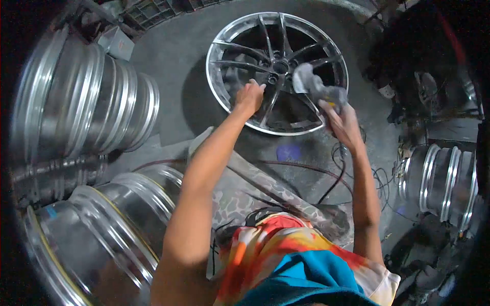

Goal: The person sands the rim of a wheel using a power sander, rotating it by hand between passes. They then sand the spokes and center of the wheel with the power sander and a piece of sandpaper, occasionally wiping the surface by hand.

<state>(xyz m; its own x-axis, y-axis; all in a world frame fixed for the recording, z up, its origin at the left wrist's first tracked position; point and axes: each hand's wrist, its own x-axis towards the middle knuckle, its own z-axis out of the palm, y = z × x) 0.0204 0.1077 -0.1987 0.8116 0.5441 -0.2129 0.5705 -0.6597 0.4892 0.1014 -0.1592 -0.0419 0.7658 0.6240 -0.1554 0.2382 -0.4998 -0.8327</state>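
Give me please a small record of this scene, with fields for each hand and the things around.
left hand: left hand rests on a spoke of the alloy wheel, holding nothing
right hand: right hand holds a grey cloth against the wheel, near the hub
wheel: lies flat on the grey floor
left side: stacked bare rims
right side: another rim
floor: dark cables

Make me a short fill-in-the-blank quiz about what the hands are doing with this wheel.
1. The left hand rests on a ____ of the alloy wheel.
2. The right hand holds a grey ____ against the wheel.
3. The wheel lies flat on the ____.
4. Polished rims are stacked on the person's ____ side.

Missing words: spoke; cloth; floor; left
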